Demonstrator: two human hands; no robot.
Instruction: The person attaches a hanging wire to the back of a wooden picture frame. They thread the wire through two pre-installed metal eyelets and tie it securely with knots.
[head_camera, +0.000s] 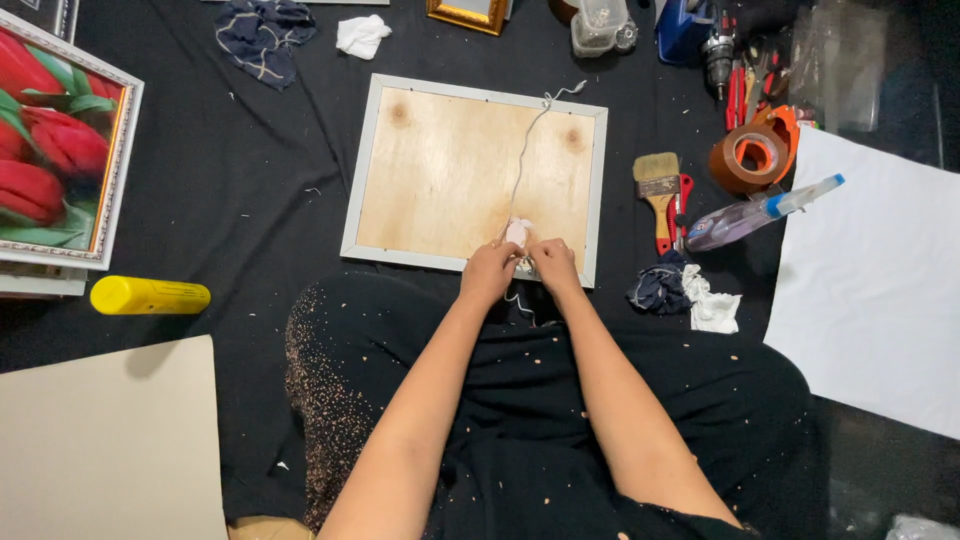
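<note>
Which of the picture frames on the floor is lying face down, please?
The white frame at both hands, its plywood back up; the tulip picture lies face up.

A framed picture of red tulips (55, 150) lies at the left edge on the black cloth (250, 200). Just below it rests a yellow cylinder (150, 296), and a beige board (105, 450) fills the lower left corner. A dark blue rag (262, 32) and a white cloth (361, 36) lie near the top. To the right sit a flat paintbrush (659, 190), a roll of brown tape in an orange dispenser (755, 152), a spray bottle (760, 212), crumpled rags (685, 292) and a large white sheet (880, 290).
</note>
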